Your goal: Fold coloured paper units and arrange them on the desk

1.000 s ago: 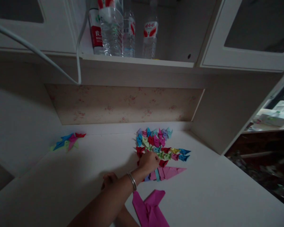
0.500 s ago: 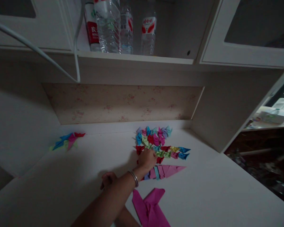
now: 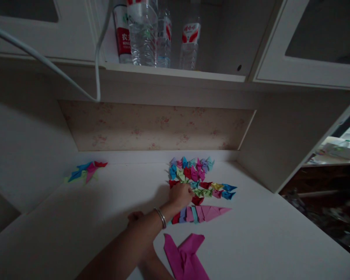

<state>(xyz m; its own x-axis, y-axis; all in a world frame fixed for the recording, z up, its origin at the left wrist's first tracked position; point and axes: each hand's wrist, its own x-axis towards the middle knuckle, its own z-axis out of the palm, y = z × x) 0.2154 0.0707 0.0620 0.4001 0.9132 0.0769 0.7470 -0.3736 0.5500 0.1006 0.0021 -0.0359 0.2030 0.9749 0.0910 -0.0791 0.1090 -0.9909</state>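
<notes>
White table [image 3: 251, 237]. Origami paper pieces [image 3: 205, 185] in rows near back right corner; left hand [image 3: 181, 195] over them, fingers curled, grip hidden. Right hand [image 3: 135, 216] partly occluded, state indeterminable. Paper likely light, crushable; pinch folded edges.

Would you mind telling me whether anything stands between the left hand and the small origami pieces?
Nothing visible does: the left hand is among the small origami pieces; whatever lies beneath it is hidden.
</notes>
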